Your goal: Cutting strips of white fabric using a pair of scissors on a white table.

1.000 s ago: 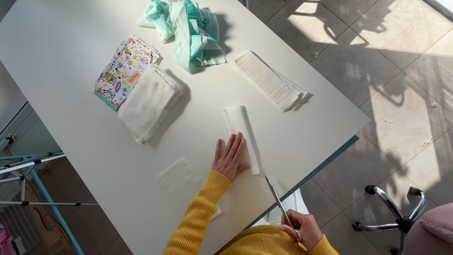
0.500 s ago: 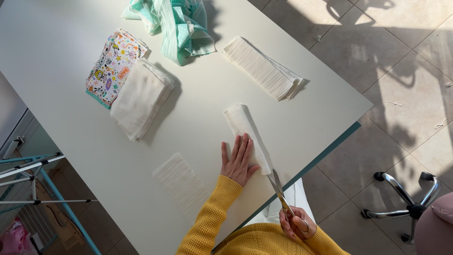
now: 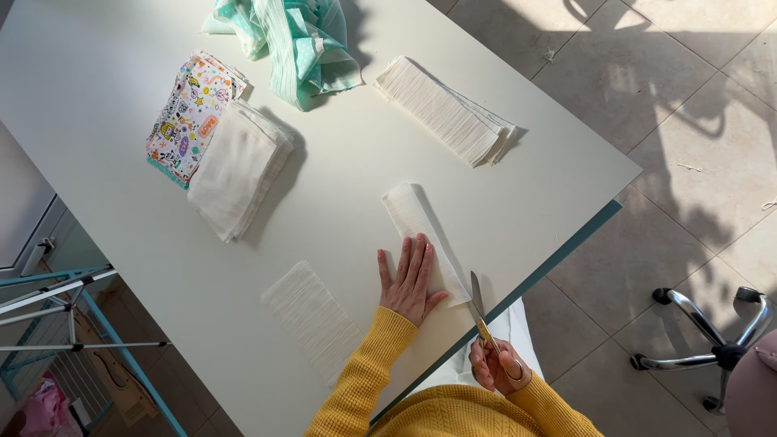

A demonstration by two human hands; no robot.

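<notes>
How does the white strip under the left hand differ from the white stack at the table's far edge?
The strip looks thin and is pinned flat by the left hand, with scissors in the right hand at its near end; the stack is many layers thick, and nothing touches it. The strip is narrower, the stack wider and longer. Both are white, ribbed-looking and lie flat on the table.

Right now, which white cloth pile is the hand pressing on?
The folded white strip nearest the scissors; the left hand lies flat on it. Other piles lie untouched.
</notes>
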